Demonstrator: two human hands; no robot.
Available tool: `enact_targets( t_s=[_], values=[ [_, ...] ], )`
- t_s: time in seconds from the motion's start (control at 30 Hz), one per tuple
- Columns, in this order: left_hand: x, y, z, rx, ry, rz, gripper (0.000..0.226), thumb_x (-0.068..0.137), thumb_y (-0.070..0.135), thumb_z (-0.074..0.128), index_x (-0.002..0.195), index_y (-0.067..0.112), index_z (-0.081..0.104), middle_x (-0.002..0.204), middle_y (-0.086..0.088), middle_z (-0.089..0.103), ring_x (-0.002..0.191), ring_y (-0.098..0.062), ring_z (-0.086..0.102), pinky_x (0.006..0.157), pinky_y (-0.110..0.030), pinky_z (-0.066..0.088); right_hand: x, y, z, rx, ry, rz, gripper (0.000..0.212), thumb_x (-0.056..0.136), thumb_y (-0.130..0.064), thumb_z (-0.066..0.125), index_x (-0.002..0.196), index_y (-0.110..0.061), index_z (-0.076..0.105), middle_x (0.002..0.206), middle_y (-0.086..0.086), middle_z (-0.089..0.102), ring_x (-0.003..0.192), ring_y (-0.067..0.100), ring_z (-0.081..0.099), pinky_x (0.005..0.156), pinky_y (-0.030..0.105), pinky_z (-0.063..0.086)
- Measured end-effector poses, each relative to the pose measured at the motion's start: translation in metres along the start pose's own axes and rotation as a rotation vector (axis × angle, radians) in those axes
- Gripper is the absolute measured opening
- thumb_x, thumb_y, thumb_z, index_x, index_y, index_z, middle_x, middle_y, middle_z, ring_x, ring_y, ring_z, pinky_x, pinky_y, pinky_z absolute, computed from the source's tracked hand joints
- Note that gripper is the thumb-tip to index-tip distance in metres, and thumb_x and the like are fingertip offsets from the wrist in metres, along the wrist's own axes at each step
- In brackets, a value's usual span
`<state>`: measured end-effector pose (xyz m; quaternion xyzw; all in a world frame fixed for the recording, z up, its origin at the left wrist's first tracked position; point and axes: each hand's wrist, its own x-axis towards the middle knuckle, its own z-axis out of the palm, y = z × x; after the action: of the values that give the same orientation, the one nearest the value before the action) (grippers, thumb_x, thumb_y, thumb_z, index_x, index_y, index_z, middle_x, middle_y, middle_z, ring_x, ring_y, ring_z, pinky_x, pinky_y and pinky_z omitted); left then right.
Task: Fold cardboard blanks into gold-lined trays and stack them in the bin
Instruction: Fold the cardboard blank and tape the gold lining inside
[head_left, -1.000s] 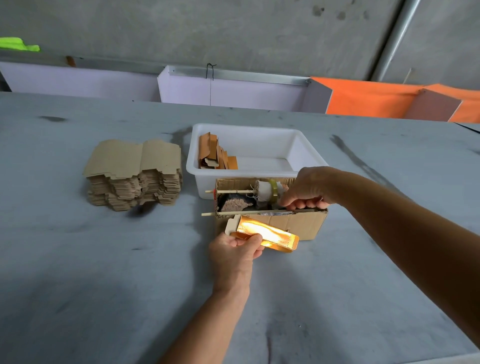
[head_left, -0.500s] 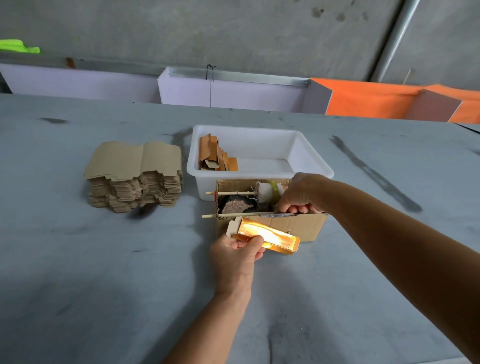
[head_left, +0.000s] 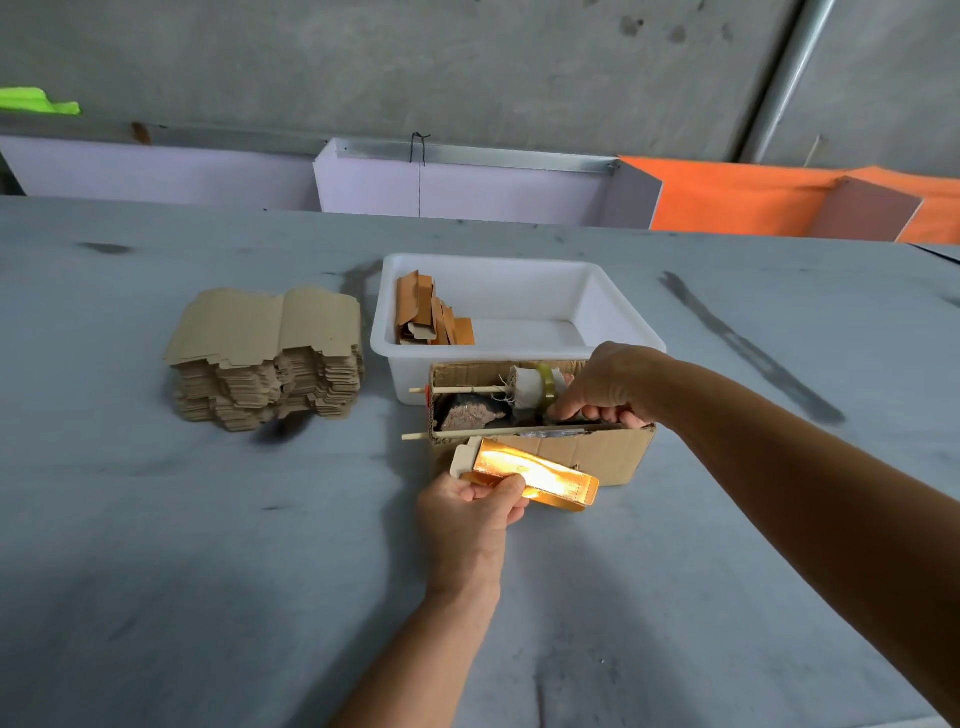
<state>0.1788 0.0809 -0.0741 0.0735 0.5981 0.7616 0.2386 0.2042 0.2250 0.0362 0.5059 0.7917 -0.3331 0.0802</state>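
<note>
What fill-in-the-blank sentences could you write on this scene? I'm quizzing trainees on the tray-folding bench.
1. The left hand holds a tray whose lining is ____.
2. The right hand reaches into the ____ box.
3. The finished trays lie in a bin coloured ____.
4. The stack of flat blanks sits to the ____ of the bin.

Missing words: gold; cardboard; white; left

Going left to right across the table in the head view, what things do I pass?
Stack of blanks → left hand gripping the gold tray → right hand reaching into the cardboard box. The white bin overlaps the box, so it is left out.
</note>
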Motion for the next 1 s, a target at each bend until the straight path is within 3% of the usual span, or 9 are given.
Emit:
enact_targets(
  t_s=[0.17,0.27,0.3,0.37,0.47,0.57,0.67,0.87,1.0],
  values=[
    [0.0,0.0,0.0,-0.003,0.012,-0.003,0.017,0.073,-0.007,0.071,0.069,0.008,0.064,0.056,-0.001,0.067,0.047,-0.01,0.063,0.052,-0.022,0.055,-0.002,-0.004,0.005,-0.047,-0.004,-0.027,0.036,0.076,-0.019,0.075,0.054,-0.013,0.048,0.03,-0.006,0.038,0.029,0.005,0.029,0.032,0.007,0.022],
    [0.0,0.0,0.0,-0.008,0.009,-0.004,0.016,0.073,-0.007,0.071,0.069,0.007,0.064,0.055,0.0,0.066,0.047,-0.01,0.063,0.052,-0.022,0.055,-0.005,-0.005,0.008,-0.032,0.018,-0.042,0.025,0.076,-0.014,0.076,0.067,-0.011,0.053,0.048,-0.002,0.044,0.044,0.007,0.035,0.035,0.014,0.03],
    [0.0,0.0,0.0,-0.009,0.008,-0.004,0.016,0.073,-0.007,0.072,0.07,0.007,0.064,0.055,0.0,0.067,0.047,-0.01,0.063,0.052,-0.022,0.055,-0.006,-0.006,0.01,-0.026,0.03,-0.053,0.021,0.075,-0.013,0.077,0.077,-0.009,0.057,0.058,0.0,0.046,0.052,0.009,0.04,0.043,0.015,0.035],
    [0.0,0.0,0.0,-0.008,0.008,-0.004,0.017,0.073,-0.007,0.072,0.07,0.008,0.064,0.055,0.0,0.067,0.047,-0.01,0.063,0.052,-0.022,0.055,-0.005,-0.005,0.011,-0.015,0.052,-0.088,0.036,0.072,-0.013,0.079,0.101,-0.004,0.059,0.076,0.005,0.049,0.072,0.015,0.048,0.065,0.02,0.044],
    [0.0,0.0,0.0,-0.01,0.007,-0.006,0.016,0.073,-0.006,0.072,0.07,0.008,0.064,0.056,-0.001,0.067,0.047,-0.009,0.063,0.051,-0.021,0.054,-0.003,-0.005,0.012,-0.032,0.072,-0.102,0.047,0.071,-0.014,0.08,0.111,-0.003,0.057,0.09,0.008,0.051,0.085,0.018,0.05,0.082,0.025,0.046],
    [0.0,-0.001,0.0,-0.009,0.009,-0.008,0.016,0.073,-0.006,0.072,0.07,0.008,0.064,0.057,-0.001,0.068,0.048,-0.01,0.064,0.051,-0.021,0.055,-0.006,-0.006,0.01,0.022,0.048,-0.073,0.03,0.071,-0.011,0.079,0.089,-0.006,0.057,0.074,0.006,0.049,0.065,0.014,0.047,0.055,0.019,0.043],
    [0.001,-0.001,0.001,-0.017,0.002,-0.01,0.017,0.073,-0.007,0.072,0.069,0.008,0.064,0.054,0.001,0.067,0.047,-0.01,0.063,0.051,-0.022,0.055,-0.003,-0.003,0.004,0.063,0.051,-0.054,0.026,0.074,-0.006,0.075,0.064,-0.009,0.051,0.057,0.002,0.044,0.042,0.009,0.036,0.03,0.008,0.026],
    [0.001,-0.002,0.0,-0.009,0.007,-0.002,0.017,0.073,-0.007,0.072,0.069,0.008,0.063,0.054,0.001,0.067,0.047,-0.01,0.063,0.051,-0.021,0.055,0.005,0.0,0.001,0.057,-0.003,0.004,0.03,0.081,-0.013,0.07,0.058,-0.01,0.051,0.031,-0.003,0.039,0.024,0.006,0.028,0.033,0.006,0.024],
    [0.001,-0.001,0.001,-0.005,0.006,0.005,0.018,0.073,-0.008,0.07,0.069,0.008,0.064,0.055,-0.001,0.067,0.047,-0.01,0.062,0.052,-0.022,0.055,0.008,-0.006,0.003,0.078,-0.098,0.034,0.03,0.082,-0.015,0.07,0.059,-0.011,0.05,0.032,-0.004,0.037,0.024,0.005,0.023,0.034,0.007,0.02]
  ],
)
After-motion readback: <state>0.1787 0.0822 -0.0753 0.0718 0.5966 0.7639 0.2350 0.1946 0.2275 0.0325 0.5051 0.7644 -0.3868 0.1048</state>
